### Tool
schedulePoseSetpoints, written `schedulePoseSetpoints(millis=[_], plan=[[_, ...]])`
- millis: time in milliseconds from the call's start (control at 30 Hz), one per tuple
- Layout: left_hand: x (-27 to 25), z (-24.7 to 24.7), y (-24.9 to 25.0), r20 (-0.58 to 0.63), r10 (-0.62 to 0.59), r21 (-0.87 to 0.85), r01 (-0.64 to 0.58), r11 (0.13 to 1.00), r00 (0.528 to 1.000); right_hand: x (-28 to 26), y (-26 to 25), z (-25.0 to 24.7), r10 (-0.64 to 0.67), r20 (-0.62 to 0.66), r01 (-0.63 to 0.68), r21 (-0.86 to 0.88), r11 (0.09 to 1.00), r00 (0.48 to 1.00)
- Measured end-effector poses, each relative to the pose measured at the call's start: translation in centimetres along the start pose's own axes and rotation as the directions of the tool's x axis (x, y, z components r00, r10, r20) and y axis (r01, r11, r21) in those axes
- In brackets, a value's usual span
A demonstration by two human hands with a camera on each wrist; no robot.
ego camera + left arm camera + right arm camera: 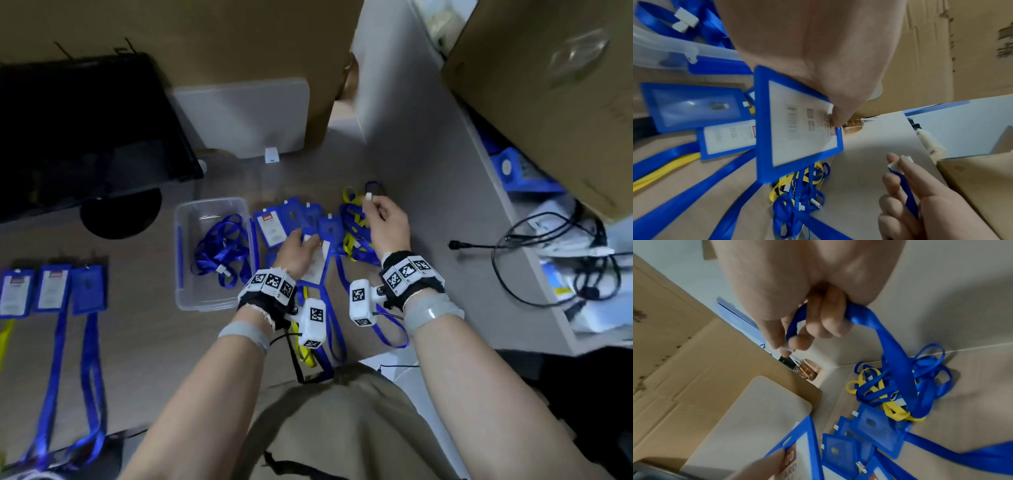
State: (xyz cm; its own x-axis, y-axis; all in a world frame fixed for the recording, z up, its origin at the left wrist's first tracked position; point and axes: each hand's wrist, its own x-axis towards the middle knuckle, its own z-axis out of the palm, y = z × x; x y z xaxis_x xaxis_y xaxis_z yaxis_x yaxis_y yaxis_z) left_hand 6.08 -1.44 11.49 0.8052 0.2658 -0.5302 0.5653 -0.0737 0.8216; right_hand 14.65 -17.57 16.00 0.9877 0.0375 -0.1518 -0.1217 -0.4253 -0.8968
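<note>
My left hand (pixel 301 245) grips a blue badge holder (pixel 797 129) with a white card in it, lifted at a tilt above the table. In the left wrist view its thumb (pixel 835 119) pinches the holder's top edge. My right hand (pixel 378 210) holds a blue lanyard (pixel 894 350), its fingers curled round the strap. The lanyard's white clip (pixel 369 196) sticks out at the fingertips. The strap runs down into a tangled pile of blue and yellow lanyards (pixel 352 228). Several more blue badge holders (pixel 294 216) lie between the two hands.
A clear plastic bin (pixel 181 246) with blue lanyards stands left of my hands. Three badges with lanyards attached (pixel 51 287) lie in a row at far left. A black monitor (pixel 85 130), cardboard boxes (pixel 548 102) and a black cable (pixel 513 246) ring the work area.
</note>
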Motion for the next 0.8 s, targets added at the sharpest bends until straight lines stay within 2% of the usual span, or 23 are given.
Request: schedulePoseSetpoints(millis=[100, 267, 367, 500, 600, 667, 733, 800], plan=[[-2.0, -0.3, -1.0, 0.073, 0.017, -0.02, -0.015, 1.0, 0.997, -3.5, 0.0, -0.5, 0.009, 0.068, -0.005, -0.056, 0.998, 0.998], [-5.9, -1.6, -3.0, 0.166, 0.172, 0.034, -0.18, 0.983, 0.971, -9.1, 0.8, 0.1, 0.034, 0.255, -0.006, -0.111, 0.994, 0.966], [-7.9, -3.2, -4.0, 0.126, 0.167, 0.022, -0.171, 0.985, 0.978, -11.0, 0.2, 1.2, 0.018, 0.356, 0.029, -0.127, 0.991, 0.934], [-10.3, -5.5, -4.1, 0.085, 0.189, -0.027, -0.187, 0.982, 0.978, -11.7, -1.6, 3.8, 0.077, 0.463, -0.08, -0.013, 0.997, 0.883], [-11.9, -6.6, -4.0, 0.041, 0.216, -0.041, -0.215, 0.976, 0.975, -12.1, -2.7, 5.0, 0.028, 0.571, -0.033, -0.002, 0.999, 0.821], [-13.1, -7.1, -3.8, -0.023, 0.204, -0.054, -0.205, 0.977, 0.979, -12.1, -3.3, 5.3, -0.016, 0.585, 0.008, 0.016, 1.0, 0.811], [-14.4, -7.3, -3.7, -0.089, 0.204, -0.047, -0.209, 0.977, 0.975, -12.2, -3.9, 5.6, -0.029, 0.577, -0.007, 0.06, 0.998, 0.816], [-15.5, -7.4, -4.0, -0.177, 0.21, -0.017, -0.216, 0.976, 0.962, -12.3, -4.2, 6.1, -0.043, 0.609, -0.017, 0.092, 0.996, 0.792]])
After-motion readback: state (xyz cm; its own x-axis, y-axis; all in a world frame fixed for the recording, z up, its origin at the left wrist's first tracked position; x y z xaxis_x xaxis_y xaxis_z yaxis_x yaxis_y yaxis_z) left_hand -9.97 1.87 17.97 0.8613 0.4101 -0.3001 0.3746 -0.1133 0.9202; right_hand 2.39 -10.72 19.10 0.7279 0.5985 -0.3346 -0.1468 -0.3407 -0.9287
